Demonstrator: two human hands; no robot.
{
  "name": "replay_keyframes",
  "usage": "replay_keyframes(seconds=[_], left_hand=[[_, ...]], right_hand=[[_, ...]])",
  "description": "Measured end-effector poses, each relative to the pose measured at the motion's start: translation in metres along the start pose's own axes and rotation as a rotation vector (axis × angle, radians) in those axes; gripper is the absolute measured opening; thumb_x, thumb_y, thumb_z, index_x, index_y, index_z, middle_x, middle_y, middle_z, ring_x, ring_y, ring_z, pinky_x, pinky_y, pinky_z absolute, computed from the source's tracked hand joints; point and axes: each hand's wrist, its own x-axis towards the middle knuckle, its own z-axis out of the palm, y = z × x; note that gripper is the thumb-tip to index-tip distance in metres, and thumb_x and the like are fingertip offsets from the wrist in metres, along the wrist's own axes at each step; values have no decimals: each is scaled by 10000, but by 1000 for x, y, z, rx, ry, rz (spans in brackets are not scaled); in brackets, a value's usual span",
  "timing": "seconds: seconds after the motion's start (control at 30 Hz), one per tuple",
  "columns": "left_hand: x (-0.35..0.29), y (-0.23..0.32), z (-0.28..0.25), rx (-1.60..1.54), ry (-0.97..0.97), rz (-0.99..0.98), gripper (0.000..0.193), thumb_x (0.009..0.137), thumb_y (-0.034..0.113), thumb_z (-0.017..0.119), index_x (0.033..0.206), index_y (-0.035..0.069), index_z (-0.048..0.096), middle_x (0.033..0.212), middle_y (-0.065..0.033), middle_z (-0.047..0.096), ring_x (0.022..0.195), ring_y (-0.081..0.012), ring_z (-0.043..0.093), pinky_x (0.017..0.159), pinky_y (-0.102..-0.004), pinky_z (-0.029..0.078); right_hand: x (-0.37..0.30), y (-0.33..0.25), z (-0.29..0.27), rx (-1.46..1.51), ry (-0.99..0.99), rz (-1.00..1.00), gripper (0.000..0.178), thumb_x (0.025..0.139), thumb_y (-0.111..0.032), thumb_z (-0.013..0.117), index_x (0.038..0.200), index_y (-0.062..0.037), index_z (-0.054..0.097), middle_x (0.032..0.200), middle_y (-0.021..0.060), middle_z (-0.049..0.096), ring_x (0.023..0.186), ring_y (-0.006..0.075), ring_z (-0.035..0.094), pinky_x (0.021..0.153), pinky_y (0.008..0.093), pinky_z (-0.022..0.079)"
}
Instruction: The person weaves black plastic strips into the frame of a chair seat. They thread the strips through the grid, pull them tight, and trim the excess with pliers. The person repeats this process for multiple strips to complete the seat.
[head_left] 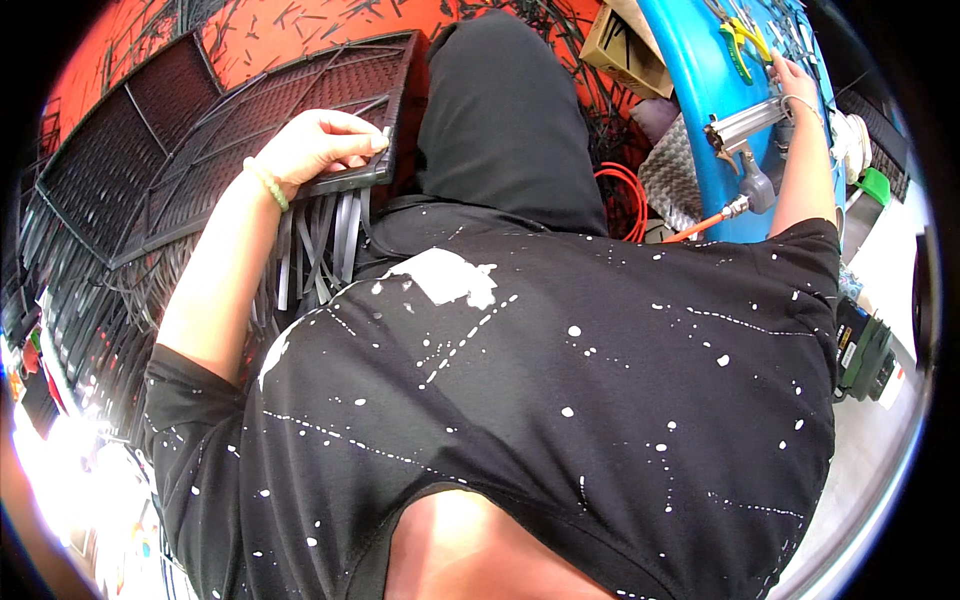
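My left hand (330,148) is at the near right corner of a black woven panel (270,130) with a dark frame. Its thumb and fingers are pinched together at the frame's edge; what lies between the fingertips is too small to make out. Loose dark strips (325,235) hang below that edge. On the right, my right hand (797,82) reaches over a blue surface (690,70). Its fingertips meet the end of a handle of yellow-and-green pliers (736,52). A metal air stapler (748,125) lies beside my right wrist, with an orange hose (697,228) attached.
Dark strip scraps litter the red floor (260,35). A cardboard box (622,52) stands left of the blue surface. Coiled red hose (630,195) lies beside my covered leg. More tools (800,40) lie beyond my right hand, and a green-and-black device (865,355) sits at the far right.
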Motion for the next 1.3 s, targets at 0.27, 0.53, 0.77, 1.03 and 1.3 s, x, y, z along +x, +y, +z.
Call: replay_keyframes(seconds=[0.27,0.53,0.77,1.03,1.3], left_hand=[[10,-1,2,116,-48,142,230,813,248,761,949,66,725,718,51,620,624,-23,511,564,-181,388],[6,-1,25,53,58,56,102,826,152,729,874,66,704,680,51,615,570,-22,517,528,-171,392],[3,-5,17,-4,56,51,110,803,125,756,873,65,698,708,42,642,576,-25,556,522,-164,416],[4,-7,8,4,25,61,87,822,130,740,858,63,697,696,42,640,574,-24,538,521,-164,410],[6,-1,12,-10,20,68,95,814,135,747,854,62,701,681,36,627,572,-29,528,519,-172,399]], right_hand=[[-63,-36,-19,-124,-18,-61,748,786,-688,615,1281,-128,621,1220,112,646,1165,235,577,1012,345,407],[-50,-5,-6,-23,78,-175,314,860,-228,671,1149,-106,690,1077,74,707,981,179,659,885,313,506],[-81,-67,-23,-137,11,-109,572,770,-360,769,1239,-66,625,1146,108,678,1043,236,645,950,334,484],[-74,-75,-12,-472,168,-147,385,784,-319,746,1121,-141,694,1020,69,677,916,223,646,842,339,515],[-62,-47,-41,9,-39,-84,319,801,-337,724,1029,-114,732,1004,45,711,928,165,653,830,316,490]])
